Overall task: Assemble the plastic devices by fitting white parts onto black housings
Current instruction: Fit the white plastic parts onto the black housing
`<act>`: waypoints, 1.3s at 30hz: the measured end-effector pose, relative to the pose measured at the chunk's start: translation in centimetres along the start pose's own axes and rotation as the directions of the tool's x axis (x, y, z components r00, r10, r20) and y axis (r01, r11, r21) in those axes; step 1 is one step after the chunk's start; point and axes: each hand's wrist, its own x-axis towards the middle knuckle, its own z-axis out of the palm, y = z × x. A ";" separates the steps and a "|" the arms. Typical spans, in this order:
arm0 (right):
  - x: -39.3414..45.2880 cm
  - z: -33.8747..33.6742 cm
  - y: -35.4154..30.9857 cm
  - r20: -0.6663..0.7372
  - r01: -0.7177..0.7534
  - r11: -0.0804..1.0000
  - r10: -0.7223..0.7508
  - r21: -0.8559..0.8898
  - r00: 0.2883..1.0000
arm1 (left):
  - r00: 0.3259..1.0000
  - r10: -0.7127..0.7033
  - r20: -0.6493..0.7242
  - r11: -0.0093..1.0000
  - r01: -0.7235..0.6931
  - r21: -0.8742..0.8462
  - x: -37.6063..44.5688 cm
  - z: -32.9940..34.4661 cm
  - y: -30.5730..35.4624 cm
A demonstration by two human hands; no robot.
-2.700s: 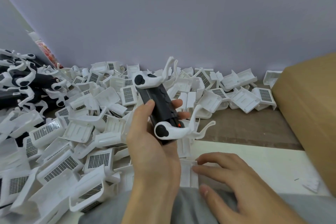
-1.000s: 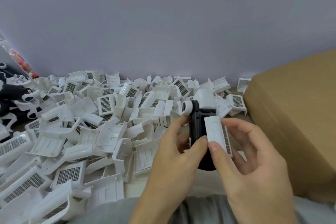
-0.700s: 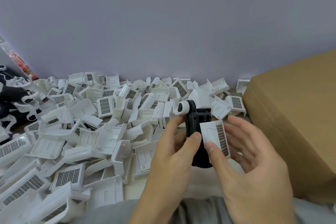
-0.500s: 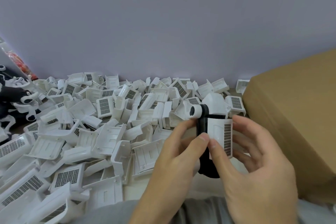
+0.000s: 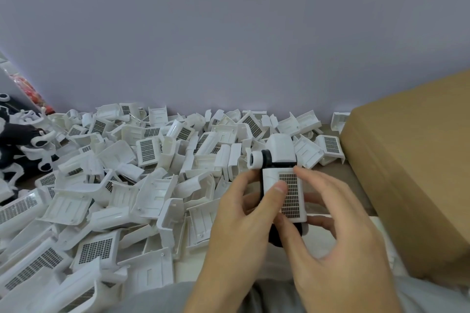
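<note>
Far left: assembled black-and-white devices (image 5: pixel 24 140) lie heaped at the frame edge. Left to centre: a deep pile of loose white grille covers (image 5: pixel 142 185) spreads over the bench (image 5: pixel 338 173) and reaches the grey wall (image 5: pixel 229 33) behind (some covers show their dark mesh, others their hollow undersides). Centre: the left hand (image 5: pixel 236 221) grips the black housing (image 5: pixel 282 232), held upright above the bench, its thumb laid across the face of the white grille cover (image 5: pixel 283 194) that sits on the housing's front. A white cylindrical knob (image 5: pixel 255 159) projects to the left from the housing's top, and a white cap (image 5: pixel 281 148) stands above it. Right of centre: the right hand (image 5: pixel 338 241) holds the same assembly from the other side, its forefinger at the cover's upper right corner, its thumb against the lower part, and its other fingers curled behind. Far right: a cardboard box (image 5: pixel 412 160) stands on the bench, near the hands. Bottom edge: grey trousers (image 5: pixel 157 297) (the person's lap).
</note>
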 end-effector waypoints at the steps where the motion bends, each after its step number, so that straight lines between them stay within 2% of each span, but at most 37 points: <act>1: 0.0 0.0 0.1 -0.003 -0.013 1.000 0.013 0.020 1.000 | 1.000 0.000 -0.003 1.000 0.000 0.004 0.0 0.0 -0.1; 7: -0.3 0.2 0.3 0.011 -0.116 0.986 0.116 0.118 0.993 | 0.999 -0.026 -0.022 0.999 0.025 -0.027 0.2 0.0 -0.4; 12: -0.1 0.0 -0.3 0.044 -0.112 0.981 0.107 0.161 0.993 | 0.987 -0.038 -0.158 0.998 0.047 0.050 0.5 -0.5 -1.4; 17: 0.1 0.2 -0.5 0.084 -0.173 0.960 0.158 0.219 0.984 | 0.988 -0.006 -0.157 0.994 0.024 0.110 0.5 -0.3 -0.9; 22: 0.0 0.0 -0.4 0.094 -0.208 0.939 0.190 0.272 0.977 | 0.986 0.016 -0.167 0.995 0.000 0.098 0.4 -0.1 -0.5; 26: 0.2 0.0 -0.7 0.076 -0.267 0.903 0.256 0.337 0.964 | 0.995 0.025 -0.101 0.997 -0.018 0.071 0.1 0.0 -0.2; 29: 0.7 -0.3 -0.9 0.035 -0.348 0.838 0.368 0.420 0.929 | 1.000 0.013 0.006 0.999 -0.014 0.047 -0.1 0.1 0.0; 32: 1.1 -0.8 -0.7 0.059 -0.467 0.764 0.495 0.444 0.867 | 0.996 0.004 0.088 0.997 -0.011 0.074 -0.2 0.2 -0.1; 39: 1.3 -1.2 -2.2 0.265 -0.663 0.687 0.608 0.297 0.749 | 0.994 0.096 0.054 0.986 -0.103 0.132 0.1 0.3 -0.4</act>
